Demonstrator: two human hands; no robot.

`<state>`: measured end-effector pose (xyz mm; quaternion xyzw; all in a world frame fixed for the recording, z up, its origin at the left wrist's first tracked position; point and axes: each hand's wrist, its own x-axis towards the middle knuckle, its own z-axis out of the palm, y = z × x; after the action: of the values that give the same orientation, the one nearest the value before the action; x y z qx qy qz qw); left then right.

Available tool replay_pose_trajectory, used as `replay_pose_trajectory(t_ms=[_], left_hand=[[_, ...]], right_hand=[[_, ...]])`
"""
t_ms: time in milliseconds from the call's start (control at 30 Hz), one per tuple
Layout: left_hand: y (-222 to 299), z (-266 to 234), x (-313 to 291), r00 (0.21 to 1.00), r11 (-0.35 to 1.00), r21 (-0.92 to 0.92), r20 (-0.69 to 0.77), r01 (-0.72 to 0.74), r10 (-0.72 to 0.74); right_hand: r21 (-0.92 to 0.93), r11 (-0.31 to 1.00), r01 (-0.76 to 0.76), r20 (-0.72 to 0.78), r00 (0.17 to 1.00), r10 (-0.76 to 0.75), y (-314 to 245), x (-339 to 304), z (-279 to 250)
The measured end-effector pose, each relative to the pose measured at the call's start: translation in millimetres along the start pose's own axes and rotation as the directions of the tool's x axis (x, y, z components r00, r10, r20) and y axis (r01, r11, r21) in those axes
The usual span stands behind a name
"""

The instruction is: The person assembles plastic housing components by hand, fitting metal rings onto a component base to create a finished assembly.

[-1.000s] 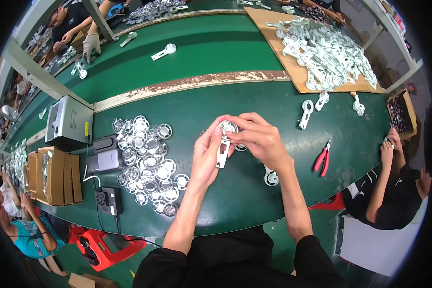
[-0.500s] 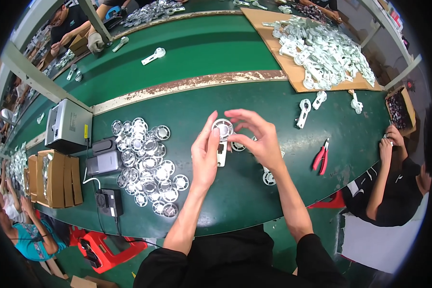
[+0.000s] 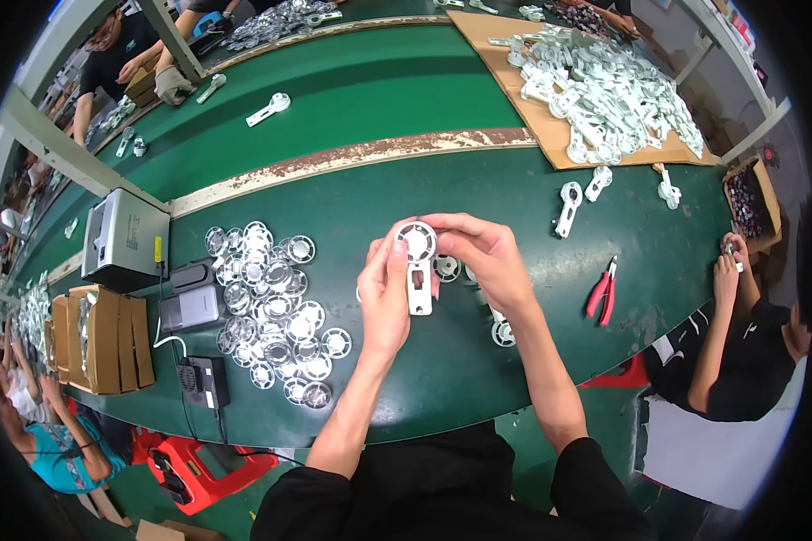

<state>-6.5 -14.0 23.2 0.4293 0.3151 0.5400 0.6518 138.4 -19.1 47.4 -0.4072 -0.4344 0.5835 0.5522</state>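
Note:
A white plastic part like a handheld-fan shell (image 3: 419,290), with a round spoked head and a flat slotted handle, is held upright over the green table. My left hand (image 3: 384,298) grips it from the left, thumb on the front near the head. The fingers of my right hand (image 3: 494,261) are closed at the right edge of the head. Partly hidden behind that hand lies a round spoked piece (image 3: 447,268), and another spoked part (image 3: 502,334) shows by my right wrist. To the left spreads a pile of clear and silvery round spoked pieces (image 3: 280,307).
Red-handled pliers (image 3: 602,296) lie at the right. White shells are heaped on a cardboard sheet (image 3: 550,149) at the far right. A grey box-shaped device (image 3: 126,242), a black adapter (image 3: 204,382) and cardboard boxes (image 3: 108,370) stand left. Beyond runs a green belt (image 3: 361,99); co-workers sit around.
My right hand's fingers have closed in on the round head from a wider curl. A white shell on the belt has shifted left. At the far left, a co-worker's gloved hand has moved slightly.

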Motion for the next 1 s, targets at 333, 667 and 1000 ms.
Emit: replay_pose_trajectory(t_ms=[333,667,1000], left_hand=[[6,4,-1,1.0,0.997,-0.074,-0.015,0.009,-0.011],[2,6,0,0.998,0.999,0.003,-0.048,-0.037,0.038],[-8,-7,2,0.995,0.994,0.039,-0.009,0.105,-0.104]], right_hand=[[-0.036,0.997,0.063,0.024,0.998,-0.062,-1,0,0],[0.007,1.0,-0.009,-0.02,1.0,0.009,-1,-1,6],[-0.14,0.978,-0.155,-0.088,0.986,0.143,17,3,5]])
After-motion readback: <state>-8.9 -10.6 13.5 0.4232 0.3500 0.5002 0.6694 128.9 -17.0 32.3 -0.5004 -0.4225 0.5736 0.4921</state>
